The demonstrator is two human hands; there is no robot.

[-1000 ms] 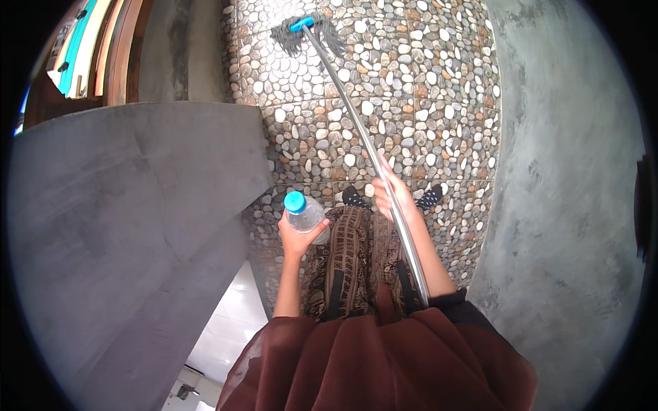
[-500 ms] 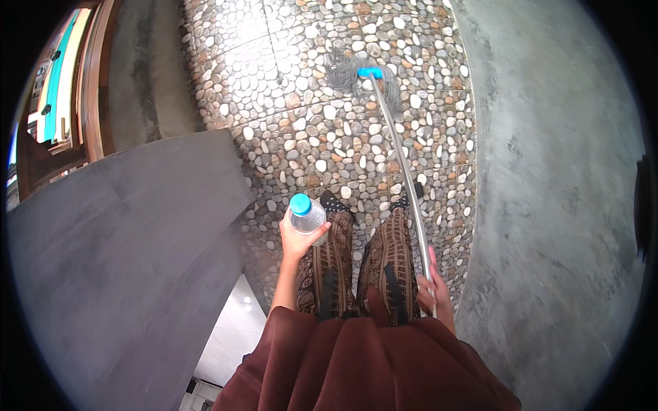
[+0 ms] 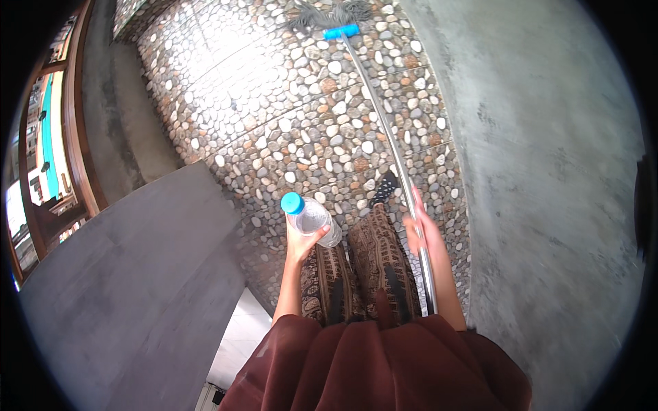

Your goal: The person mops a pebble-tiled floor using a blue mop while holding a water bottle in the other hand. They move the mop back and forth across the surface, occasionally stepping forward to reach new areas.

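Observation:
My left hand (image 3: pixel 301 244) is wrapped round a clear plastic bottle (image 3: pixel 317 220) with a blue cap, held in front of my legs and leaning a little toward the left. In my right hand (image 3: pixel 426 226) is the metal handle of a mop (image 3: pixel 384 116); the fingers close round the pole and are slightly blurred. From there the pole slants away to a blue mop head (image 3: pixel 340 31). Its grey strings (image 3: pixel 332 14) lie spread on the pebbled floor (image 3: pixel 274 154) at the top of the picture.
A grey wall (image 3: pixel 541 178) runs along my right side. To the left stands a dark grey wall or partition (image 3: pixel 144 253) with a corner near my legs. Farther left is a brown-framed window (image 3: pixel 86 137). One foot in a dotted sock (image 3: pixel 386 188) shows on the pebbles.
The mop head has moved away from me and to the left, its strings fanned outward. My right hand has gone forward with the pole. The bottle stays in my left hand.

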